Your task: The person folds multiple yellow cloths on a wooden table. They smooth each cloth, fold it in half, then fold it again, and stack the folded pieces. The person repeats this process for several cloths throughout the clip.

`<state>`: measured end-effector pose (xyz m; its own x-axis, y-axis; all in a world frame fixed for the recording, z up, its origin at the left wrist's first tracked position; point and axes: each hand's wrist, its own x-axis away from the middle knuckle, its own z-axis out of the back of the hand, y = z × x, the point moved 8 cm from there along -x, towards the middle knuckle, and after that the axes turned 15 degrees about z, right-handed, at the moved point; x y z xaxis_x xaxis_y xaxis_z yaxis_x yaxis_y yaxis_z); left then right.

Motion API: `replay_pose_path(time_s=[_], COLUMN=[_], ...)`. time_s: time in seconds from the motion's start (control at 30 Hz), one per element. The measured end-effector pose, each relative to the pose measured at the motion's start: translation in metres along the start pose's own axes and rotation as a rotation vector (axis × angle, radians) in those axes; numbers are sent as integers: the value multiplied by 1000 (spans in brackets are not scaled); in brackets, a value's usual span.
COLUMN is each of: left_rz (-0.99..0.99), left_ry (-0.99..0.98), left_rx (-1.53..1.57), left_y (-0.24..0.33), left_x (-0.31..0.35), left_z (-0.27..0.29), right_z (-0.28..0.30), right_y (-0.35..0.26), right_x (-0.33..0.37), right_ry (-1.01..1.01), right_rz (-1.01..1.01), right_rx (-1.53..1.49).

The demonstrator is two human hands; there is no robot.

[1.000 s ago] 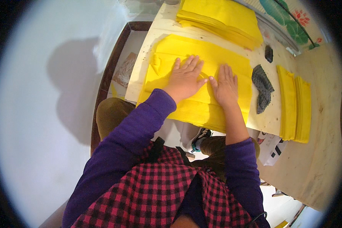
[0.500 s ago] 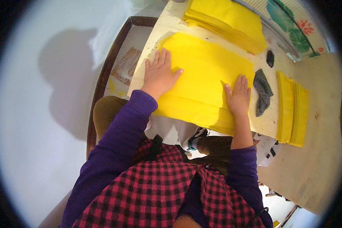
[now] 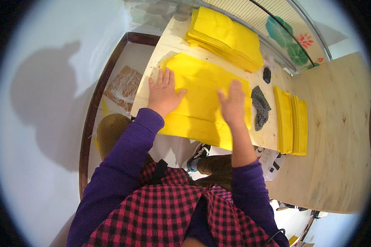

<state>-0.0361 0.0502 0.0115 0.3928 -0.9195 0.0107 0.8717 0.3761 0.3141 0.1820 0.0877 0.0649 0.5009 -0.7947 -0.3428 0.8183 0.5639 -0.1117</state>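
A yellow cloth [image 3: 202, 92], felt-like and layered, lies flat on a pale wooden table, its near edge hanging slightly over the front. My left hand [image 3: 165, 94] rests palm down near its left edge, fingers spread and thumb out. Toward the right side of the cloth, my right hand [image 3: 233, 105] is stretched flat over it, fingers straight and thumb apart. Motion smears its fingertips, and I cannot tell whether it touches the cloth. Neither hand holds anything.
Folded yellow cloths form a stack [image 3: 226, 37] at the back. More yellow cloths [image 3: 292, 121] stand by the wooden panel [image 3: 329, 131] on the right. A grey knitted piece [image 3: 260, 108] and a small black object [image 3: 266, 75] lie between. Pale strands [image 3: 125, 87] sit left of the table.
The whole view has shifted, so the table appears further left and lower. My right hand has moved slightly inward from the cloth's right edge. My left hand stays at the left edge.
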Motion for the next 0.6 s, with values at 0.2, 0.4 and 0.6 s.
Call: replay_pose_path(time_s=[0.2,0.4,0.6], left_rz=[-10,8,3], left_ry=[-5,22,9], left_rx=[-124,22,-24], left_y=[0,-2,1], left_x=[-1,-5,-3], left_z=[-4,-9,-7], right_z=[-73,-83,-50], right_y=[-111,-46,63], right_x=[-63,-28,28], right_ry=[-207,-260,-253], right_rz=[105,6,-196], right_rx=[-153,-3,212])
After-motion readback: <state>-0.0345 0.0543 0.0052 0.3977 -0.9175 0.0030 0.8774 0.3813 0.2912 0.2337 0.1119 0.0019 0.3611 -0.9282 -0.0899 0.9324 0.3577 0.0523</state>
